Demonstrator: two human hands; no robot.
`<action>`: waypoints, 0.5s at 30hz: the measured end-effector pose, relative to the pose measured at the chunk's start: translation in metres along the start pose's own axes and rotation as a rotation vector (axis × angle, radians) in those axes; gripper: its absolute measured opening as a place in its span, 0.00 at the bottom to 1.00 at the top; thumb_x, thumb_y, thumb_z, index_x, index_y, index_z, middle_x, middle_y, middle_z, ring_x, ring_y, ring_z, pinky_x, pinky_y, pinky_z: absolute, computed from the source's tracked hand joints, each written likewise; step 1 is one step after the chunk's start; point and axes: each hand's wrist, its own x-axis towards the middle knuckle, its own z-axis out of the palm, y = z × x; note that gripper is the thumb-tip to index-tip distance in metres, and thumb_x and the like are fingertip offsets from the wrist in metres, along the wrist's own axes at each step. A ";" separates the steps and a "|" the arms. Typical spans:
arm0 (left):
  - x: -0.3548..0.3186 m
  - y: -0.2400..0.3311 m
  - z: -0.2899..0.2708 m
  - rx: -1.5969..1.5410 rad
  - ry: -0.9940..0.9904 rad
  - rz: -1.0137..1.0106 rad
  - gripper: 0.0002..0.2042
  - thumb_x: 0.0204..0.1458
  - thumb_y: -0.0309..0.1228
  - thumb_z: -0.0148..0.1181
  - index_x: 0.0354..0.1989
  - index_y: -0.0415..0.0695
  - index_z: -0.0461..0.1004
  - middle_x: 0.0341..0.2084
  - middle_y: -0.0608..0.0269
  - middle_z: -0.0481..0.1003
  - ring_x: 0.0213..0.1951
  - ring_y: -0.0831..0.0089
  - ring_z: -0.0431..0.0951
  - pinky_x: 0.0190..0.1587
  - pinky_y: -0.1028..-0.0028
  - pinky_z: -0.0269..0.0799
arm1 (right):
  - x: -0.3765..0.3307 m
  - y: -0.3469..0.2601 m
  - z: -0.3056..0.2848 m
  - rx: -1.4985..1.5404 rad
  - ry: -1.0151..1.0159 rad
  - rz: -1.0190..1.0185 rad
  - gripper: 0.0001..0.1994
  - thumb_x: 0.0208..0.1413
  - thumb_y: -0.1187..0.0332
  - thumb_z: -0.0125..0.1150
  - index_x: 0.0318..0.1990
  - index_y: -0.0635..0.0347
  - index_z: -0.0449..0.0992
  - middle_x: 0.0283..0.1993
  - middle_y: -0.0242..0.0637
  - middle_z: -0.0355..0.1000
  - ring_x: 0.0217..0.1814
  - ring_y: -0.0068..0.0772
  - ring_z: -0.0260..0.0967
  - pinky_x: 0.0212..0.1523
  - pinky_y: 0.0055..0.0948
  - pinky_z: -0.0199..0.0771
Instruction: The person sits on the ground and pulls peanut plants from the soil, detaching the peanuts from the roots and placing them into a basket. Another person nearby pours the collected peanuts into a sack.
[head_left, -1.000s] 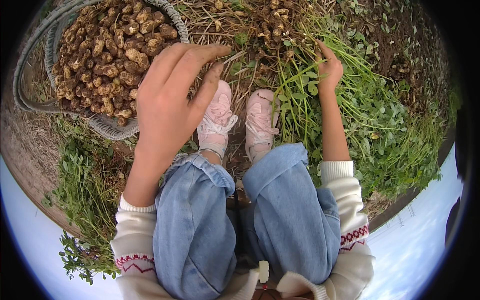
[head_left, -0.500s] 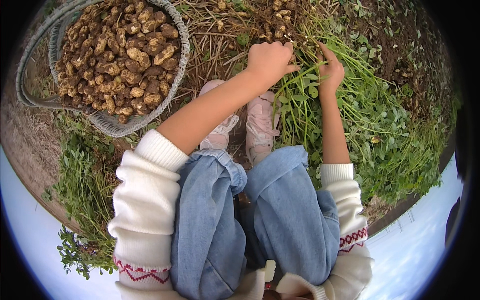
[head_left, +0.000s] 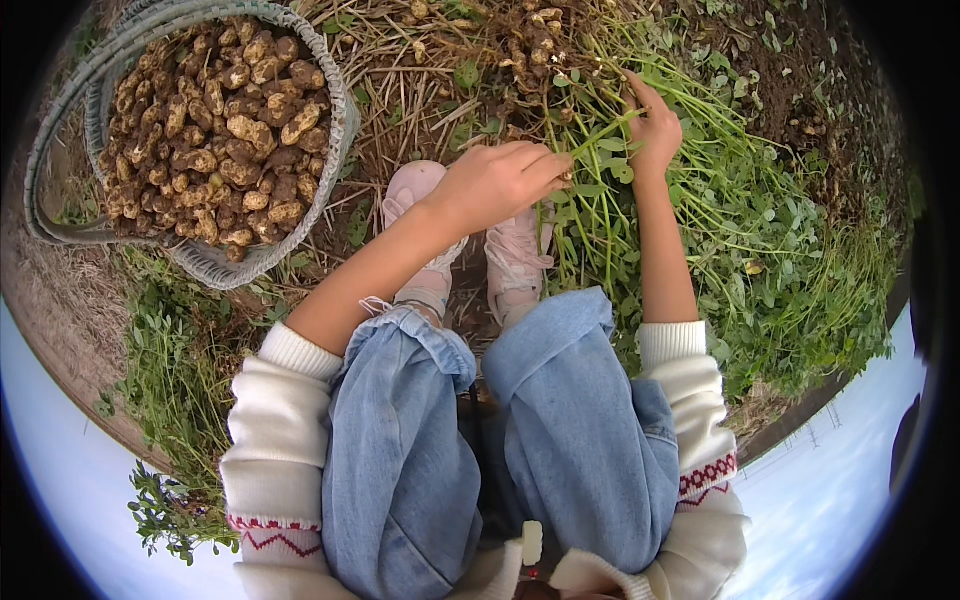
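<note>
While the right hand (head_left: pixel 655 130) grips green stems (head_left: pixel 600 135), the left hand (head_left: pixel 500 180) pinches a peanut (head_left: pixel 565 177)

**Basket, shoes and ground around the plants**

A woven wire basket (head_left: pixel 330 150) is seen at the upper left, heaped with pale brown peanut pods (head_left: pixel 210 130); a curved handle (head_left: pixel 45 160) is attached on its left side. Dry straw (head_left: pixel 400 70) is spread over the bare soil (head_left: pixel 810 90) between the basket and the greenery. A pair of pink lace-up shoes (head_left: pixel 515 255) is planted on the ground below the straw. Blue denim trousers (head_left: pixel 500 430) and white knitted sleeves (head_left: pixel 275 440) with a red pattern are seen in the lower part.
</note>
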 end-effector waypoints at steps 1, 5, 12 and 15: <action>0.001 0.004 -0.002 0.057 -0.010 0.083 0.11 0.43 0.30 0.63 0.34 0.41 0.74 0.27 0.60 0.75 0.29 0.68 0.77 0.27 0.74 0.73 | 0.000 0.002 0.001 0.000 0.005 -0.001 0.14 0.45 0.70 0.60 0.41 0.42 0.77 0.33 0.26 0.75 0.24 0.29 0.68 0.27 0.25 0.62; 0.022 0.040 -0.013 -0.016 0.042 0.150 0.12 0.40 0.32 0.65 0.32 0.41 0.72 0.23 0.62 0.73 0.25 0.69 0.75 0.24 0.76 0.72 | -0.002 0.002 -0.001 -0.043 -0.039 0.028 0.13 0.46 0.69 0.61 0.41 0.41 0.77 0.34 0.25 0.76 0.24 0.29 0.69 0.27 0.25 0.63; -0.006 -0.008 -0.035 -1.176 0.003 -0.761 0.14 0.55 0.35 0.44 0.39 0.37 0.69 0.37 0.53 0.72 0.43 0.64 0.74 0.46 0.64 0.71 | -0.002 0.001 -0.001 -0.021 -0.019 0.008 0.14 0.46 0.68 0.60 0.42 0.41 0.77 0.34 0.26 0.75 0.22 0.30 0.68 0.28 0.26 0.64; -0.026 -0.033 -0.039 -1.316 0.194 -0.892 0.16 0.55 0.37 0.45 0.41 0.36 0.68 0.37 0.50 0.72 0.45 0.62 0.73 0.51 0.63 0.68 | -0.001 0.000 -0.002 -0.025 -0.022 0.006 0.14 0.46 0.69 0.61 0.42 0.41 0.77 0.35 0.26 0.76 0.22 0.30 0.68 0.28 0.26 0.64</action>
